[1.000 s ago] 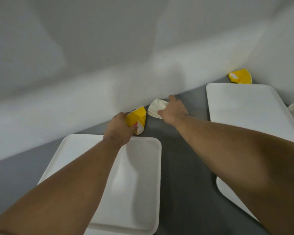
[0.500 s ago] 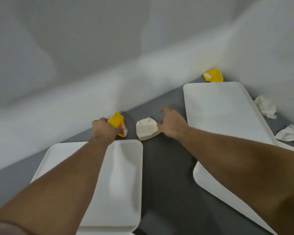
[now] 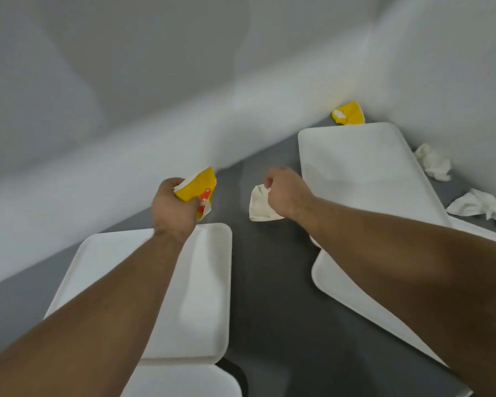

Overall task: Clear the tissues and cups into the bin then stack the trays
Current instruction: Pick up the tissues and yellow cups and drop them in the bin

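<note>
Soft, even light — blurred wall, wide-angle bending at edges.

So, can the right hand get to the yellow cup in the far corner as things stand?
Probably not yet: the right hand pinches a white paper, so its fingers are taken. The way itself looks free, with only the bare far tray between it and the far yellow cup.

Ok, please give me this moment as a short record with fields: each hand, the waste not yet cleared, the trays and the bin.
left hand: grips a yellow cup
right hand: pinches a white tissue
not yet cleared: second yellow cup in the far corner; small crumpled tissue and large crumpled tissue by the right wall
trays: left tray and right tray lie apart, others partly seen; not stacked
bin: not in view
</note>
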A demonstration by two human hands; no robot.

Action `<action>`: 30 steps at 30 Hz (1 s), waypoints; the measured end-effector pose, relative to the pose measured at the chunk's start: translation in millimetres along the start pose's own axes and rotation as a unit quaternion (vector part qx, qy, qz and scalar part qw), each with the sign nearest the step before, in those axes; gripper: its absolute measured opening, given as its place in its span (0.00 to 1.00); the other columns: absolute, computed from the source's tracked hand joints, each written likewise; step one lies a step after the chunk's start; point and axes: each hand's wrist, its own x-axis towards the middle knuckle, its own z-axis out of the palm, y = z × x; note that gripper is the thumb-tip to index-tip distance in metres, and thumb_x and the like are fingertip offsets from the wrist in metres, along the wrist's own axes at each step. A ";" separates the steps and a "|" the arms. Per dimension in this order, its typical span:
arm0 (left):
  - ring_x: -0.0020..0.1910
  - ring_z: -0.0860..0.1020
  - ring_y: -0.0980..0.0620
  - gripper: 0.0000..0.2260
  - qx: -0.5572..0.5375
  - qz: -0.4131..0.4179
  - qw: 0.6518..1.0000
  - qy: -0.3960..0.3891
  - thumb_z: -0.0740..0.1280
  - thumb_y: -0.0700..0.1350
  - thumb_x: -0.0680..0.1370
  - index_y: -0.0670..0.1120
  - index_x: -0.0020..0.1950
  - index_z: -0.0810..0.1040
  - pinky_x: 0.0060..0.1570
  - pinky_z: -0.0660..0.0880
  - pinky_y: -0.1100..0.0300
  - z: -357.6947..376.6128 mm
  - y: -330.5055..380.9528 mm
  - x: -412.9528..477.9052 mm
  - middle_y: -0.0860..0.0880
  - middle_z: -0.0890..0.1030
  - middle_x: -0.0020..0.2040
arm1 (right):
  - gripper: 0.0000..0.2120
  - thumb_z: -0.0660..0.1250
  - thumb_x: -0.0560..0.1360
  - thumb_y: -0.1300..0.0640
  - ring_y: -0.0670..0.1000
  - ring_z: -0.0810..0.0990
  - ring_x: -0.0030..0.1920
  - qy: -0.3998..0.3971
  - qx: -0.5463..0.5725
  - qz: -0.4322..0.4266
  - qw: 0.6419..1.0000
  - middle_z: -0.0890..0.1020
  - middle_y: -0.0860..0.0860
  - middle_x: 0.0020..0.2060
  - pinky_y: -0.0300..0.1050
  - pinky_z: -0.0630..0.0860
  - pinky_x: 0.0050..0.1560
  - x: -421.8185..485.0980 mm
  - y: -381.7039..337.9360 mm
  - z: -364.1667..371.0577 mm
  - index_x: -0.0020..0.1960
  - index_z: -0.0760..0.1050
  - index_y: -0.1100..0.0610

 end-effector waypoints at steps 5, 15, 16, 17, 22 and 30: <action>0.43 0.84 0.49 0.12 -0.088 0.012 0.994 -0.061 0.79 0.48 0.72 0.49 0.52 0.80 0.42 0.82 0.55 27.8 47.8 -49.3 0.51 0.85 0.43 | 0.13 0.67 0.71 0.65 0.51 0.76 0.46 0.085 0.115 0.031 0.989 0.78 0.49 0.48 0.37 0.67 0.43 -38.3 34.0 -69.4 0.50 0.74 0.49; 0.43 0.86 0.43 0.04 -0.228 0.003 0.955 -0.189 0.72 0.43 0.78 0.50 0.51 0.79 0.43 0.85 0.45 122.3 171.1 -210.3 0.44 0.87 0.45 | 0.09 0.73 0.70 0.54 0.39 0.78 0.40 0.236 0.253 0.133 0.929 0.79 0.40 0.40 0.30 0.71 0.35 -195.8 174.0 -215.9 0.47 0.75 0.47; 0.44 0.86 0.43 0.04 -0.228 0.011 0.953 -0.199 0.71 0.46 0.78 0.51 0.51 0.79 0.40 0.84 0.49 131.7 183.9 -230.4 0.45 0.86 0.46 | 0.09 0.73 0.70 0.54 0.40 0.78 0.40 0.242 0.255 0.143 0.925 0.80 0.41 0.41 0.33 0.72 0.35 -215.4 188.0 -227.2 0.47 0.75 0.47; 0.45 0.86 0.44 0.04 -0.226 0.019 0.952 -0.205 0.70 0.48 0.78 0.53 0.52 0.79 0.38 0.83 0.52 140.2 196.8 -249.8 0.47 0.86 0.47 | 0.08 0.73 0.70 0.53 0.41 0.78 0.39 0.248 0.257 0.152 0.922 0.80 0.42 0.40 0.34 0.73 0.34 -234.3 201.9 -237.9 0.46 0.75 0.47; 0.48 0.85 0.47 0.06 -0.239 0.045 0.940 -0.241 0.68 0.47 0.75 0.55 0.51 0.80 0.42 0.85 0.52 177.1 252.0 -344.8 0.50 0.85 0.50 | 0.07 0.71 0.71 0.57 0.41 0.79 0.37 0.285 0.279 0.201 0.895 0.81 0.44 0.41 0.26 0.69 0.29 -323.9 272.3 -280.7 0.47 0.76 0.47; 0.40 0.79 0.61 0.07 -0.165 0.151 0.910 -0.350 0.68 0.47 0.75 0.56 0.50 0.77 0.37 0.72 0.71 243.0 266.1 -498.6 0.59 0.81 0.42 | 0.09 0.65 0.73 0.60 0.47 0.80 0.43 0.341 0.267 0.332 0.838 0.80 0.42 0.41 0.39 0.75 0.39 -432.6 370.9 -267.7 0.49 0.77 0.47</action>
